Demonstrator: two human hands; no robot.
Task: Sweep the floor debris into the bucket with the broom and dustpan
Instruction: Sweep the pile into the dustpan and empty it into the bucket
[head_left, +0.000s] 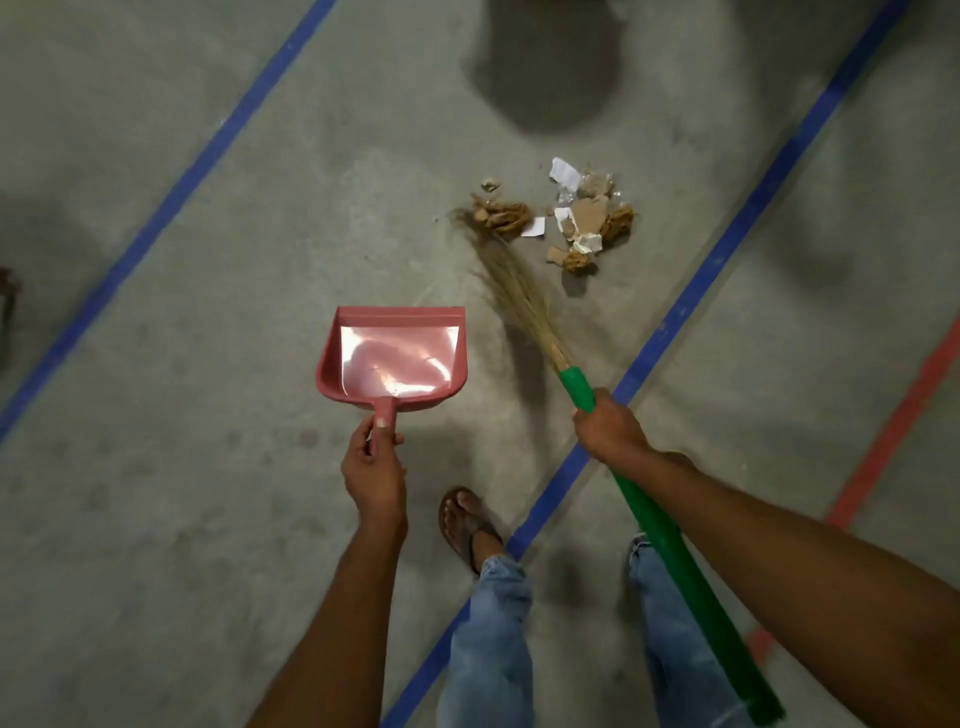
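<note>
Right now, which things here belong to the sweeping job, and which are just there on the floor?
For the job: broom in the right hand; dustpan in the left hand; debris pile.
Just there: blue floor lines; red floor line.

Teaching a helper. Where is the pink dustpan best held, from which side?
By the handle of the dustpan, from the near side, as the left hand grips it. The handle juts from the closed back wall toward the person; the open lip faces away toward the debris and should stay free.
</note>
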